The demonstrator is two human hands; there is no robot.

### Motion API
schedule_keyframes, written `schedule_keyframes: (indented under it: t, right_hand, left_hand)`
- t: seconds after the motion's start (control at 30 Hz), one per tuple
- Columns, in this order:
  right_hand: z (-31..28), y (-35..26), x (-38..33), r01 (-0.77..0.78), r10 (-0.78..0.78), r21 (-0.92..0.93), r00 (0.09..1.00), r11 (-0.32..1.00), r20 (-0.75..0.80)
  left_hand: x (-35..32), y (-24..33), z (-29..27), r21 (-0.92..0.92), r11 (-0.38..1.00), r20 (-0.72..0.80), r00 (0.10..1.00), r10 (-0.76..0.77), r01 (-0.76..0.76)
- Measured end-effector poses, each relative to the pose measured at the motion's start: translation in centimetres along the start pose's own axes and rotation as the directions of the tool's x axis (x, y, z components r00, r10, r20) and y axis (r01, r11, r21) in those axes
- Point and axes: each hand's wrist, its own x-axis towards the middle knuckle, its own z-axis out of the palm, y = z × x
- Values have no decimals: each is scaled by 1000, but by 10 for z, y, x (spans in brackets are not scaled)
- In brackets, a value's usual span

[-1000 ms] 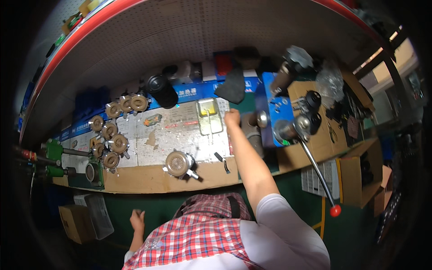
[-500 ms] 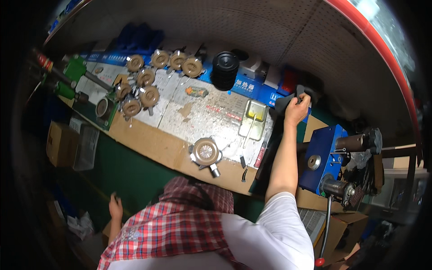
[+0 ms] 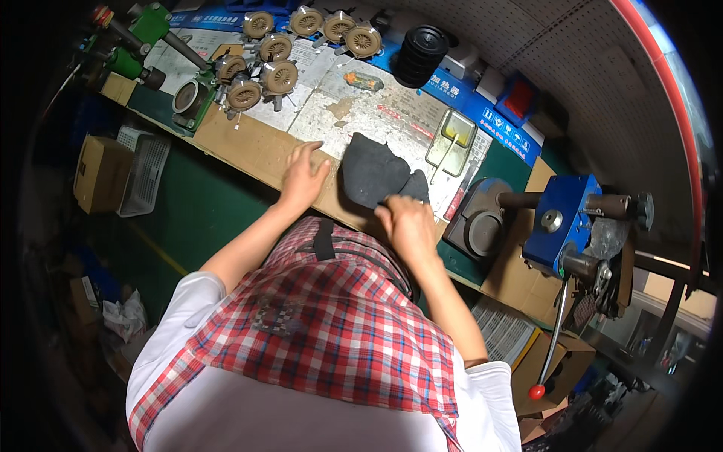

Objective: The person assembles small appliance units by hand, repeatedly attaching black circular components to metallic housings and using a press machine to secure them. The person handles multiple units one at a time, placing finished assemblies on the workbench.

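A dark grey cloth [image 3: 374, 172] spreads over the near middle of the bench, with its near right corner pinched in my right hand [image 3: 410, 226]. The round brown-faced metal part seen there earlier is out of sight, apparently beneath the cloth. My left hand [image 3: 304, 179] holds nothing; its fingers are apart over the cardboard strip [image 3: 241, 143] at the bench's front edge, just left of the cloth. Beyond the cloth lies a small tray [image 3: 450, 143] with yellow contents and a thin stick across it.
Several brown-faced round parts [image 3: 280, 76] stand at the back left, beside a green hand press [image 3: 193, 98]. A stack of black discs [image 3: 422, 56] is at the back. On the right is a blue lever press [image 3: 561, 220] with a red-knobbed handle [image 3: 536, 391].
My right hand has brought the cloth from the far right to the near middle, where it now hides the round part. My left hand has risen from low left to the bench edge.
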Motion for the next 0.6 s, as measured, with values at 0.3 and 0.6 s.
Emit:
schedule_keyframes:
  t: [0.3, 0.6]
  right_hand:
    - [76, 42, 115, -748, 762, 406, 626, 526, 165]
    - [81, 49, 117, -706, 742, 343, 669, 620, 34]
  left_hand:
    - [60, 19, 112, 113, 948, 173, 934, -314, 297]
    - [58, 38, 106, 181, 910, 174, 899, -402, 372]
